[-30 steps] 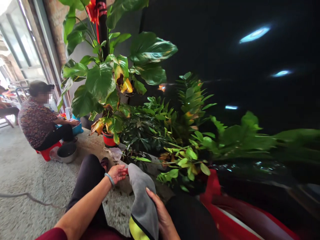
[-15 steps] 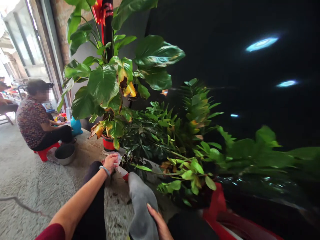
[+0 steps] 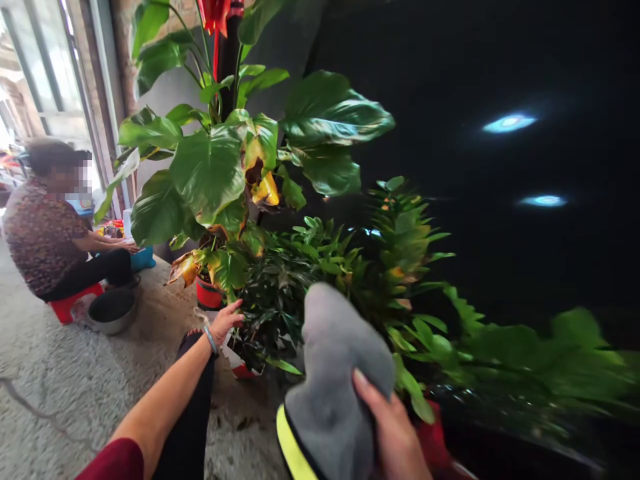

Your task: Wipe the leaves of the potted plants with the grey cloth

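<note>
Grey cloth (image 3: 335,360) is held up before the plants (image 3: 275,287) in the right hand (image 3: 395,427), its grip pinching the right side, thumb on the near face, other fingers mostly hidden. Its long axis runs upward, leaning slightly left, rounded end at the top and yellow edge (image 3: 295,445) at lower left. Farther left, the left hand (image 3: 224,325), fingers loosely spread, reaches near the red pot (image 3: 209,295).

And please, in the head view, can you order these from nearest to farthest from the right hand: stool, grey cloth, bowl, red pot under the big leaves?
1. Grey cloth, held in the right hand.
2. Red pot, left of the hand, below the big leaves.
3. Bowl, farther left on the floor.
4. Stool, farthest left, under the seated person.
</note>
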The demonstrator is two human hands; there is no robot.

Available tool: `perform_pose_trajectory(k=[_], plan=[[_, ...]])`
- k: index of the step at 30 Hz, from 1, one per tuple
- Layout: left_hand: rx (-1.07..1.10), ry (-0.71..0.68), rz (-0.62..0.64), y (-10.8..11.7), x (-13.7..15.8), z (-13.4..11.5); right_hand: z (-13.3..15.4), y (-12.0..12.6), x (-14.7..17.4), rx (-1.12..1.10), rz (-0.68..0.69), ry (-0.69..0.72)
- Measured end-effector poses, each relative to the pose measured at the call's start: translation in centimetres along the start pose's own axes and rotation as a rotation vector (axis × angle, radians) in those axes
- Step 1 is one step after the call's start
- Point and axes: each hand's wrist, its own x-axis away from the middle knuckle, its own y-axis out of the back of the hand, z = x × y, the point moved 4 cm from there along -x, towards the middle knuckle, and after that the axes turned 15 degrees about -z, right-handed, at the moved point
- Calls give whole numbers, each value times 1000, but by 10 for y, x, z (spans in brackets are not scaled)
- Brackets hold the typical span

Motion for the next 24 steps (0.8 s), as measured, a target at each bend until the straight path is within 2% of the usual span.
perform_pose_trajectory(k=[2, 3, 5, 6, 8, 10, 11, 13, 15, 18, 21, 24], plan=[[-49, -2, -43, -3, -4, 5, 24, -45, -12, -104, 96, 57], [-64, -3, -76, -2, -6, 7, 25, -65, -17, -120, 137, 58], [-79, 7, -161, 2, -10, 11, 3, -94, -23, -47, 202, 10], [-85, 16, -217, 5, -12, 13, -15, -99, -23, 25, 218, -17], [-88, 28, -313, 12, -15, 14, -50, -94, -13, 176, 255, -38], [-74, 31, -347, 17, -15, 14, -68, -78, 5, 258, 334, -23], [-59, 33, -330, 19, -14, 13, -67, -70, 14, 270, 383, -19], [-17, 41, -260, 19, -12, 11, -46, -63, 27, 251, 437, -9], [35, 52, -186, 18, -8, 8, -11, -74, 26, 188, 397, 55], [106, 67, -138, 17, -3, 3, 22, -110, 3, 60, 288, 153], [145, 92, -147, 19, -3, 3, 2, -138, -16, 70, 273, 66], [123, 99, -227, 24, -9, 5, -40, -128, -9, 183, 324, -17]])
